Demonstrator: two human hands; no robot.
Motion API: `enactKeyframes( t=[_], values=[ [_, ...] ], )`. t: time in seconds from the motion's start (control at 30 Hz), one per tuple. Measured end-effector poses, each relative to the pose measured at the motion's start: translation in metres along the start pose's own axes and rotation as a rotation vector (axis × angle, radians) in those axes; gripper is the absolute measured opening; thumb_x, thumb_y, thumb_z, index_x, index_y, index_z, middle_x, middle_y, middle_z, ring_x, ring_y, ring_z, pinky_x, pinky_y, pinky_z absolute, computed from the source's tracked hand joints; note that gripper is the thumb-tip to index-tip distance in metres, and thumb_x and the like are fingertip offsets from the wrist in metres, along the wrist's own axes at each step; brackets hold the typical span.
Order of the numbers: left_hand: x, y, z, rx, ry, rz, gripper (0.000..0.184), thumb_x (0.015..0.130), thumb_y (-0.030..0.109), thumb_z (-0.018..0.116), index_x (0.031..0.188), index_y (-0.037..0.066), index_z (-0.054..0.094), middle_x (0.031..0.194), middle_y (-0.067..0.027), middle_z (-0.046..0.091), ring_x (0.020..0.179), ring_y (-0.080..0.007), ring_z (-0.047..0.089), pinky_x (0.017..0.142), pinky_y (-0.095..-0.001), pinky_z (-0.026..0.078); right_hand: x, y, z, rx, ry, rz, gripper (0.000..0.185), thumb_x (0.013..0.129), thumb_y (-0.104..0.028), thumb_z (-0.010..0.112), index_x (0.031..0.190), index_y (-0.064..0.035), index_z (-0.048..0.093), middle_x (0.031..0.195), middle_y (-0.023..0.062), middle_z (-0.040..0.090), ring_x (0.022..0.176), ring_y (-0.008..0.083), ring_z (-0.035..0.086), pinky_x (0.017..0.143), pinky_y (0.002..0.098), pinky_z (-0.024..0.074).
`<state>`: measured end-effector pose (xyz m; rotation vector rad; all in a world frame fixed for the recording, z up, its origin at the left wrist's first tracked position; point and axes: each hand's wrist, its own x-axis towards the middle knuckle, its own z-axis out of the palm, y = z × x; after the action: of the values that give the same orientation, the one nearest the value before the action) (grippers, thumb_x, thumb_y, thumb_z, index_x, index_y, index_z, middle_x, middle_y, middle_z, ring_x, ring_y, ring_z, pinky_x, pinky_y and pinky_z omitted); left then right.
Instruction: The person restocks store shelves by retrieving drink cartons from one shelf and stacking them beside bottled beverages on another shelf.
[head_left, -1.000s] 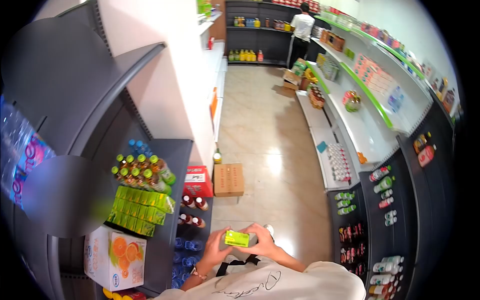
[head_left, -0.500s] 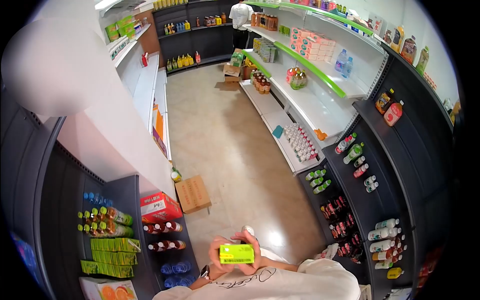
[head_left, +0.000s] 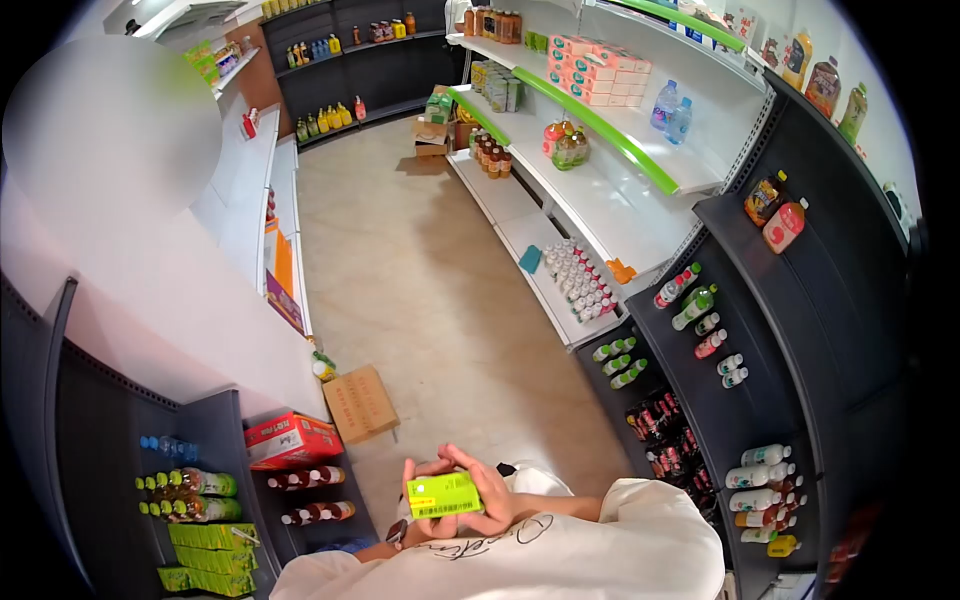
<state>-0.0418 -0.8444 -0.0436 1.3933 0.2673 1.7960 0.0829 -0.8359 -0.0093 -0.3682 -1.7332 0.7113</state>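
Note:
A small lime-green drink carton with dark print along its lower edge is held low in front of my white shirt. My left hand closes around its left end and underside, with a dark watch at that wrist. Curled about the right end is my right hand, its fingers reaching behind the carton toward the left fingertips. Both hands touch the carton; its back side is hidden from me.
Lower left, a dark shelf holds stacked green cartons, bottles and a red box. A cardboard box lies on the aisle floor. Along the right stand white shelves and dark shelves with bottles.
My view has turned slightly, shifting the aisle and shelves leftward. The carton now sits a little tilted between my hands, and more of my right hand's back shows. The person at the back is mostly out of sight.

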Motion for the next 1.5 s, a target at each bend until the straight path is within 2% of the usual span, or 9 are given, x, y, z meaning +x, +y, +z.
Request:
enactKeyframes(
  t=[0.43,0.53,0.6,0.77,1.07,1.13,1.23,1.37,1.5],
  values=[
    [0.128,-0.117,-0.024,0.067,-0.061,-0.498,0.069,0.085,0.01,0.05,0.143,-0.005,0.016,0.13,-0.0169,0.042,0.118,-0.024,0.045,0.101,-0.036,0.034,0.065,0.129,-0.057,0.067,0.319,0.415,0.073,0.087,-0.007,0.048,0.145,0.0057,0.006,0.145,0.0269,0.026,0.134,0.0353,0.03,0.11,0.0417,0.022],
    [0.195,-0.153,-0.042,0.245,-0.139,-0.545,0.059,0.092,0.012,0.044,0.142,-0.006,0.017,0.124,-0.02,0.051,0.112,-0.0258,0.052,0.096,-0.0346,0.039,0.129,0.166,-0.074,0.169,0.479,0.545,0.07,0.089,-0.009,0.046,0.147,-0.0011,0.008,0.146,0.0223,0.027,0.133,0.0322,0.032,0.109,0.0389,0.0246],
    [0.241,-0.169,-0.059,0.356,-0.297,-0.622,0.063,0.094,0.016,0.043,0.145,-0.004,0.011,0.129,-0.0232,0.046,0.115,-0.0322,0.05,0.096,-0.0357,0.039,0.166,0.184,-0.086,0.503,0.757,0.796,0.067,0.091,-0.014,0.043,0.149,-0.0122,0.01,0.144,0.0143,0.033,0.128,0.0256,0.039,0.106,0.0343,0.0299],
    [0.311,-0.222,-0.094,0.423,-0.478,-0.683,0.069,0.095,0.022,0.046,0.146,0.0,0.006,0.139,-0.0251,0.034,0.119,-0.0343,0.047,0.097,-0.037,0.038,0.216,0.248,-0.101,0.582,0.871,0.954,0.067,0.092,-0.019,0.043,0.15,-0.0217,0.011,0.137,0.006,0.04,0.117,0.0167,0.046,0.1,0.0291,0.0353],
    [0.363,-0.275,-0.149,0.116,-0.189,-0.978,0.062,0.097,0.014,0.045,0.147,0.001,0.01,0.134,-0.016,0.041,0.121,-0.0192,0.043,0.099,-0.0327,0.037,0.265,0.329,-0.108,0.841,0.914,0.972,0.068,0.091,-0.027,0.043,0.15,-0.0167,0.009,0.141,0.0109,0.036,0.127,0.0231,0.039,0.106,0.0355,0.0291],
    [0.367,-0.279,-0.157,-0.024,0.127,-1.023,0.051,0.096,0.014,0.047,0.139,0.0,0.024,0.126,-0.0146,0.046,0.114,-0.0162,0.045,0.096,-0.0298,0.038,0.271,0.345,-0.103,0.84,0.839,1.038,0.065,0.096,-0.024,0.04,0.15,-0.0173,0.005,0.142,0.0109,0.035,0.127,0.0216,0.039,0.105,0.0344,0.0316],
    [0.358,-0.289,-0.164,0.116,0.372,-0.939,0.035,0.097,0.014,0.047,0.126,0.002,0.032,0.119,-0.0139,0.048,0.106,-0.0148,0.047,0.092,-0.0282,0.039,0.284,0.377,-0.094,0.659,0.659,1.046,0.057,0.1,-0.024,0.035,0.15,-0.016,0.008,0.143,0.0083,0.033,0.124,0.0188,0.041,0.102,0.0284,0.0327],
    [0.365,-0.302,-0.176,0.195,0.569,-0.824,0.032,0.096,0.012,0.046,0.121,0.002,0.031,0.114,-0.0144,0.047,0.102,-0.0158,0.048,0.09,-0.0289,0.04,0.313,0.41,-0.092,0.896,0.525,1.124,0.055,0.1,-0.031,0.035,0.148,-0.0123,0.016,0.146,0.0083,0.03,0.13,0.0179,0.036,0.107,0.0303,0.029],
    [0.389,-0.329,-0.189,0.205,0.51,-0.789,0.036,0.094,0.011,0.048,0.123,0.002,0.029,0.117,-0.0145,0.045,0.105,-0.0166,0.046,0.093,-0.0305,0.038,0.331,0.447,-0.106,0.868,0.43,1.007,0.055,0.1,-0.032,0.033,0.148,-0.0117,0.014,0.147,0.0133,0.029,0.13,0.022,0.036,0.108,0.0317,0.0279]
  ],
)
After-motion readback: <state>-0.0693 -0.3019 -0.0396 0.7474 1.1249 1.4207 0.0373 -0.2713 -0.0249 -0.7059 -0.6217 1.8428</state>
